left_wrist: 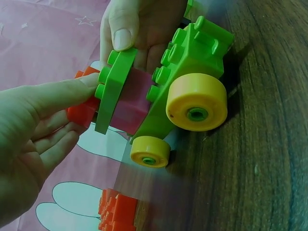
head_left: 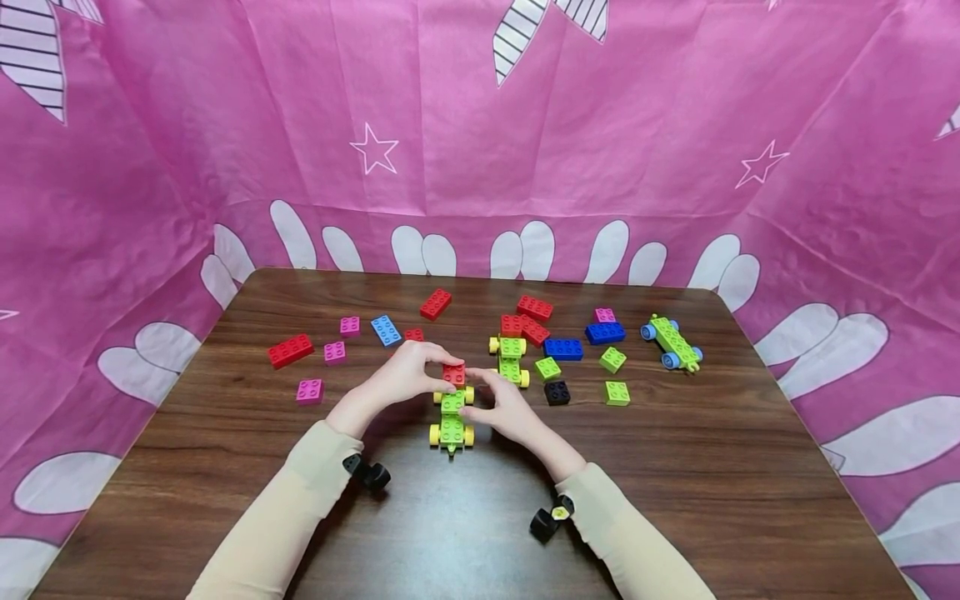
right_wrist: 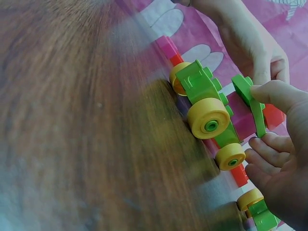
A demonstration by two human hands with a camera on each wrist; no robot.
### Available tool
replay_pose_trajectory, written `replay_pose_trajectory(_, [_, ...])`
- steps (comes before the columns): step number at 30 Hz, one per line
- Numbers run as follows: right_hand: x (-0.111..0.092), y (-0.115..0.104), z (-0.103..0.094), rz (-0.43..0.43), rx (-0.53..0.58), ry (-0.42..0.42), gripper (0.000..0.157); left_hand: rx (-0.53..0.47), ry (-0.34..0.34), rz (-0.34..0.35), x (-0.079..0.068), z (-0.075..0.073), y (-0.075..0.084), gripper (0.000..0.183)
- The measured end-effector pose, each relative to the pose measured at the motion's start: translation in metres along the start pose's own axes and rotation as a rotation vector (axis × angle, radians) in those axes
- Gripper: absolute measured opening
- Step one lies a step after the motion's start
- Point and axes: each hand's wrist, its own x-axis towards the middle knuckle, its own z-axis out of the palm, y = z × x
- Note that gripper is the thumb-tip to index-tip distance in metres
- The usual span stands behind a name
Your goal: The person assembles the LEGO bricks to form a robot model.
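Observation:
A green toy car base (head_left: pixel 452 432) with yellow wheels stands on the table, its hitch end towards me. In the left wrist view, a pink brick (left_wrist: pixel 132 102) sits on the base and carries a thin green piece (left_wrist: pixel 114 89) with studs. My left hand (head_left: pixel 405 372) pinches a red brick (head_left: pixel 453 374) between thumb and fingers at the far end of this green piece. From the other side, my right hand (head_left: pixel 510 408) holds the green piece, thumb on its studded side and fingers at its edge, as the right wrist view shows.
Behind my right hand is a second green car base (head_left: pixel 509 367) with yellow wheels. A blue-wheeled green one (head_left: pixel 672 342) lies far right. Loose pink bricks (head_left: pixel 310 392) and a long red brick (head_left: pixel 290 351) are at left; blue bricks (head_left: pixel 563 349) and a black brick (head_left: pixel 557 392) at right.

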Motion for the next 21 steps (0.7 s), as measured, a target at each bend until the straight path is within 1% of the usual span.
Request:
replay_pose_trajectory(9, [-0.0002, -0.001, 0.0005, -0.001, 0.016, 0.001, 0.061, -0.02, -0.012, -0.042, 0.0001, 0.0006, -0.0002, 0.038])
replay_pose_trajectory(18, [0.0001, -0.0004, 0.0013, 0.001, 0.069, -0.004, 0.06, -0.054, -0.014, -0.093, -0.0004, 0.0008, 0.0015, 0.038])
replay_pose_trajectory(21, [0.0003, -0.0015, 0.001, 0.008, 0.074, -0.007, 0.062, -0.057, -0.017, -0.099, 0.0001, 0.0008, 0.0012, 0.038])
